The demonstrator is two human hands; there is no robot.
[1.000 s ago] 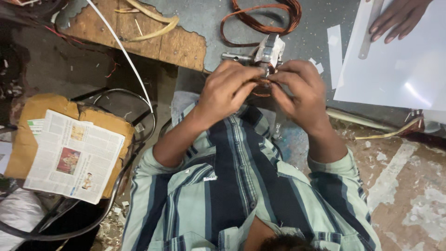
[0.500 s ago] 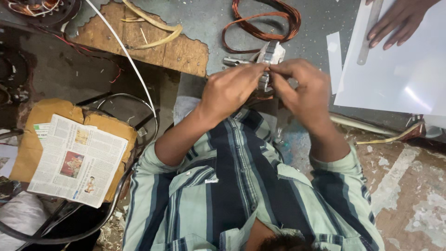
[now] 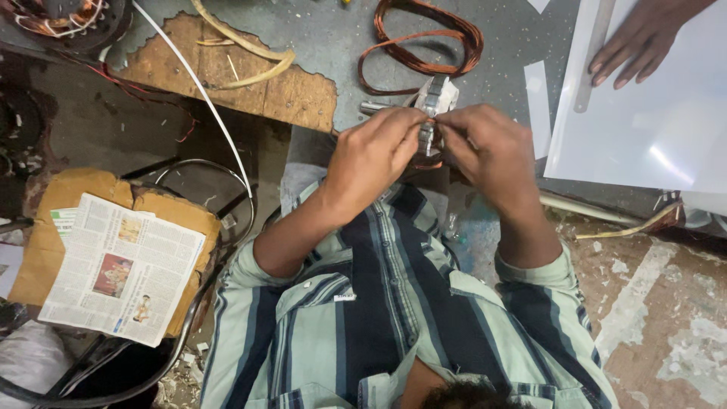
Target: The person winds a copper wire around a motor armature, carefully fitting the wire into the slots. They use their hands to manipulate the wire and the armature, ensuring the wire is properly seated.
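My left hand (image 3: 375,155) and my right hand (image 3: 492,151) meet over a small metal motor part (image 3: 433,102) with copper winding, held above my lap at the bench edge. Fingers of both hands pinch the part from either side; its lower half is hidden behind them. A short metal shaft (image 3: 372,107) sticks out to the left of it. A loose coil of copper wire (image 3: 424,42) lies on the grey bench just beyond.
Another person's hand (image 3: 640,38) presses a ruler on a white sheet (image 3: 644,129) at the right. A worn wooden board (image 3: 250,76) lies on the bench. A newspaper (image 3: 121,269) rests on cardboard on a stool at the left. A white cable (image 3: 201,95) runs across.
Both hands and the motor part have shifted slightly toward my body; the fingers have closed tighter around the part. The other person's hand stays on the ruler.
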